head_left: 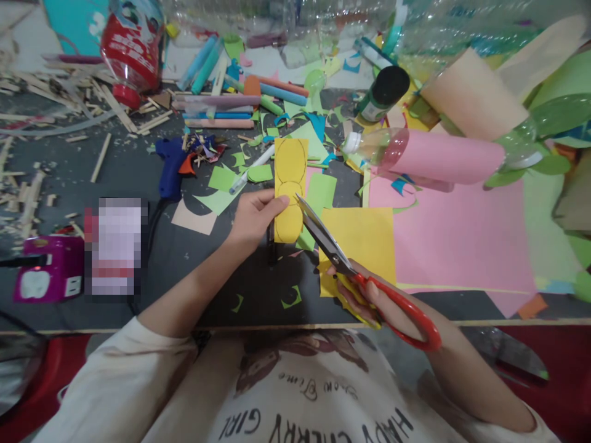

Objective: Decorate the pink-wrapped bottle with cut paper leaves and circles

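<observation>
A yellow paper strip (292,161) with ovals drawn on it stands upright in front of me. My left hand (256,215) pinches its lower left side between thumb and fingers. Red-handled scissors (323,237) are in my right hand (364,294), their tips at the strip's right edge near the middle oval. The blades look nearly closed. A yellow sheet (364,240) lies on the table beneath the scissors, and part of some yellow paper shows beside my right fingers.
At left are a blue glue gun (170,166), a purple power block (48,271) and wood sticks. Markers (221,114) and paper scraps lie behind the strip. A pink-wrapped bottle (452,154), a black-capped bottle (383,92) and pink paper (462,234) are at right.
</observation>
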Motion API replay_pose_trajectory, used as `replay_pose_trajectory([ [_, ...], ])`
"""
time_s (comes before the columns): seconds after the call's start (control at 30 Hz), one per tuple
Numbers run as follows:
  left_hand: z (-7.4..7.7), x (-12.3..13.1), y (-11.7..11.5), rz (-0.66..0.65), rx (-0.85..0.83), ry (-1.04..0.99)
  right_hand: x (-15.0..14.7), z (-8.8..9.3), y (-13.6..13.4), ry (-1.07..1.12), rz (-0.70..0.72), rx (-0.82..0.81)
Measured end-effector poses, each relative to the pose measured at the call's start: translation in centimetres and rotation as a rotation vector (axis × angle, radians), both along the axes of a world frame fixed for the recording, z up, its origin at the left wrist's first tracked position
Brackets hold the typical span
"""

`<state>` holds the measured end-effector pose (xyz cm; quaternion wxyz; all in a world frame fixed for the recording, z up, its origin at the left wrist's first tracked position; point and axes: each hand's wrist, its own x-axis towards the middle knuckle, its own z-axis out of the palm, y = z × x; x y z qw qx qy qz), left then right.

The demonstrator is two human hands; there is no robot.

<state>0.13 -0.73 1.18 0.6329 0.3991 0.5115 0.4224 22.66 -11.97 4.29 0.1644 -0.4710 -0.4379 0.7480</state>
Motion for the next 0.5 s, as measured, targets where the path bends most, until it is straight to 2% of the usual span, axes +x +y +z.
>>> replay_pose_trajectory([
  [0.33, 0.0, -0.1, -0.5, -0.034, 0.055, 0.111, -1.5, -0.1, 0.9, 0.087, 0.043, 0.056],
  [0.5, 0.0, -0.2, -0.7, -0.044, 0.070, 0.134, -1.7, 0.3, 1.2, 0.048, 0.019, 0.046],
])
